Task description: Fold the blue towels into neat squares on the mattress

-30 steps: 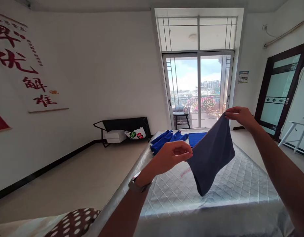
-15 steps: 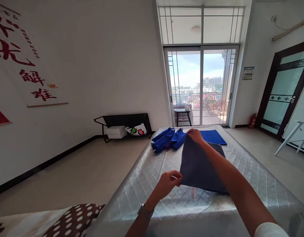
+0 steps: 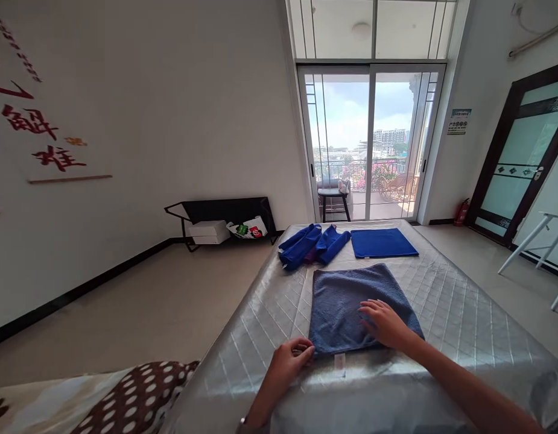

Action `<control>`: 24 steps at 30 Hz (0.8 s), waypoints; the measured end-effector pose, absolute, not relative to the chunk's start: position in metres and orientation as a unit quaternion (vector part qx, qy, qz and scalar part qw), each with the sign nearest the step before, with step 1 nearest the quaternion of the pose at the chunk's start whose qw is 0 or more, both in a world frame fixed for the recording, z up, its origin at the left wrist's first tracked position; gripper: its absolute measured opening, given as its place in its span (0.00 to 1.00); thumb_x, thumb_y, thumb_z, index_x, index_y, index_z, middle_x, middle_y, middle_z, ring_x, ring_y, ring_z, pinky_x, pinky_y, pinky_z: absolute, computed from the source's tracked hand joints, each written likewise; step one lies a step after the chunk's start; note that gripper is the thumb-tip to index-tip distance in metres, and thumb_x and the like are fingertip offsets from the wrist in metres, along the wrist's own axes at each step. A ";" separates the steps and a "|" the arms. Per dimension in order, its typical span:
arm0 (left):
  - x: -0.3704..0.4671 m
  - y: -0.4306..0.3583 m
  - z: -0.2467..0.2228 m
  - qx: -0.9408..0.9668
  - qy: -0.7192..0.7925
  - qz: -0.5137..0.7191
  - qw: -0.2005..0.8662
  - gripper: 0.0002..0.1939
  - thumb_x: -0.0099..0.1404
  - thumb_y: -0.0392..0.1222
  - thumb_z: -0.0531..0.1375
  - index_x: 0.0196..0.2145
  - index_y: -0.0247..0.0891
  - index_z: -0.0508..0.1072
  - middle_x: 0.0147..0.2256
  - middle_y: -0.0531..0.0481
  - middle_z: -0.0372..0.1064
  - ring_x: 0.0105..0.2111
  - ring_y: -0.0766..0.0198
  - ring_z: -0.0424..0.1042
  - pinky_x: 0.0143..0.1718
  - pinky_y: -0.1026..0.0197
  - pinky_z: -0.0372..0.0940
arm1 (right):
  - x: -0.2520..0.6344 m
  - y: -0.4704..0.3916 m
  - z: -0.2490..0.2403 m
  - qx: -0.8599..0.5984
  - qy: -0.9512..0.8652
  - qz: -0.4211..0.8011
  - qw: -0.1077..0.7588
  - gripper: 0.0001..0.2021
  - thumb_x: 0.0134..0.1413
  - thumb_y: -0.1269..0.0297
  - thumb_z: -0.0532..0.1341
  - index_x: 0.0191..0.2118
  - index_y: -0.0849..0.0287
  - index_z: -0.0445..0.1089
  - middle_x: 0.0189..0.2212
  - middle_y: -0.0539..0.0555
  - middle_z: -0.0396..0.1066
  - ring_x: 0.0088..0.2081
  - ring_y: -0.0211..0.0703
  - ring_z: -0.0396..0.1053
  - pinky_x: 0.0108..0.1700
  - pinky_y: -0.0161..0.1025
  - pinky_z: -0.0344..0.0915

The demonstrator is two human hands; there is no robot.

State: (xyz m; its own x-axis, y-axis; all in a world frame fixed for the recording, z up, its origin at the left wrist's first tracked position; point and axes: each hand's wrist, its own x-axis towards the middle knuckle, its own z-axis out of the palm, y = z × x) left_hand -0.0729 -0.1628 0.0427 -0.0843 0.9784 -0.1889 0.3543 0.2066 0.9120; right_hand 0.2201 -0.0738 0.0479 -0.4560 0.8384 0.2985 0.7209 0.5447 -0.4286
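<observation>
A dark blue-grey towel [image 3: 339,301] lies spread on a silver quilted mattress [image 3: 256,343], with a small white label at its near edge. At its near left corner, my left hand [image 3: 285,364] pinches the cloth between thumb and fingers. My right hand [image 3: 382,322] is open, fingers stretched, over the right-middle part of the towel; whether it touches the cloth I cannot tell. Beyond the towel lies a flat, folded bright blue cloth [image 3: 384,243]. To that cloth's left are crumpled blue cloths [image 3: 301,247] with a bit of purple among them.
A brown polka-dot cloth [image 3: 134,398] is at the lower left. By the wall a black rack [image 3: 224,210] holds a white box [image 3: 209,231] and a printed bag [image 3: 249,229]. Sliding glass doors [image 3: 371,141] stand behind the mattress; white table legs [image 3: 525,241] are at right.
The towel has gone from being held up at its left side to lying flat. My right hand has let go of its far corner and moved nearer. My left hand has lowered.
</observation>
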 end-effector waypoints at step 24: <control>-0.075 -0.174 0.049 0.570 0.691 0.329 0.300 0.23 0.50 0.62 0.59 0.31 0.40 0.79 0.34 0.46 0.82 0.37 0.52 0.80 0.41 0.57 0.71 | 0.270 -0.109 0.033 -0.656 -0.736 0.109 0.128 0.31 0.69 0.54 0.47 0.71 0.66 0.55 0.72 0.62 0.49 0.73 0.51 0.43 0.72 0.50 0.42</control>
